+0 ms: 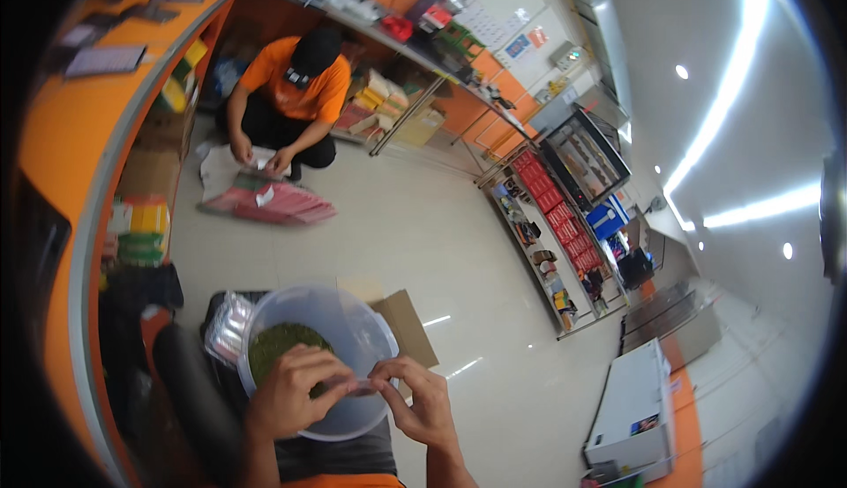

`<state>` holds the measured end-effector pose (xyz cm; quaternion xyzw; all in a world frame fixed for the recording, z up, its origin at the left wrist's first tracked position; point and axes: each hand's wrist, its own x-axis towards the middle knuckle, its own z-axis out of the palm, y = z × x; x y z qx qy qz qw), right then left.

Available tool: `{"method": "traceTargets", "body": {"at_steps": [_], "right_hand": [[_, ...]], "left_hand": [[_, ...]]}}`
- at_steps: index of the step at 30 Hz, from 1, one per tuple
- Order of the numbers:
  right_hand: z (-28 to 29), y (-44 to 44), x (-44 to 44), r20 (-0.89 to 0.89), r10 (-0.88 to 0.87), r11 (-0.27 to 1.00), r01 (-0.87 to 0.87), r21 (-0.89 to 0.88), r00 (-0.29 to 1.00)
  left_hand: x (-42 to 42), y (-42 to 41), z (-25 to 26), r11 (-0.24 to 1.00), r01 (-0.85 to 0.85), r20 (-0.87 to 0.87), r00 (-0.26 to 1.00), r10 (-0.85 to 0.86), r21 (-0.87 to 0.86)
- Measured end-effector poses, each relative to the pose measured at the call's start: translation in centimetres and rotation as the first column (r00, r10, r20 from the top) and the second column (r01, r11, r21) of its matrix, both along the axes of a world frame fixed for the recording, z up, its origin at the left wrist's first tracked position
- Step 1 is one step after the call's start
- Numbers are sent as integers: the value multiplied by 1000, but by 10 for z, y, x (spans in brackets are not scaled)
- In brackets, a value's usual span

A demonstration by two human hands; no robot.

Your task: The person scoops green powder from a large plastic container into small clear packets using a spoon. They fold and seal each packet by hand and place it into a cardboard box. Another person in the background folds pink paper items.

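Both my hands meet over the near right part of a translucent plastic bucket (354, 319). Green dried herb, finely cut, lies inside it (274, 349). Between the fingertips of my left hand (304, 389) and my right hand (417, 398) stretches a small clear plastic sachet (364, 387), pinched at either end. Whether anything is in the sachet, I cannot tell. To the left of the bucket lies a bundle of shiny clear plastic packets (228, 329), partly hidden by the rim.
An orange counter (99, 137) curves along my left. Ahead, a person (294, 91) in an orange shirt crouches over a stack of pink packets (278, 203). An open cardboard box (407, 329) stands behind the bucket. Shelves with red boxes (556, 210) and a white chest freezer (632, 408) are rightward.
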<state>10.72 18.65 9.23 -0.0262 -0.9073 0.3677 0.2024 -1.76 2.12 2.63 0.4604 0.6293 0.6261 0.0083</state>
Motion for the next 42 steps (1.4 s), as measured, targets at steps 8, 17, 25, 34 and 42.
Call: {"method": "traceTargets", "body": {"at_steps": [8,17,25,34,42], "right_hand": [[-11,-1,8,34,-58,998,57,9,998],[-21,8,5,-45,2,968,-13,-251,999],[-19,-5,11,25,4,975,2,-223,1000],[-21,-5,29,-74,-152,958,129,-255,986],[-23,3,23,-23,-132,918,114,-380,991]], "left_hand": [[3,-1,-9,999,34,-65,997,-33,19],[11,5,-14,993,-30,-45,998,36,113],[7,4,-15,995,-6,-156,988,22,99],[2,1,-13,989,-20,-59,998,29,145],[10,8,-5,994,-16,-109,994,27,106]]}}
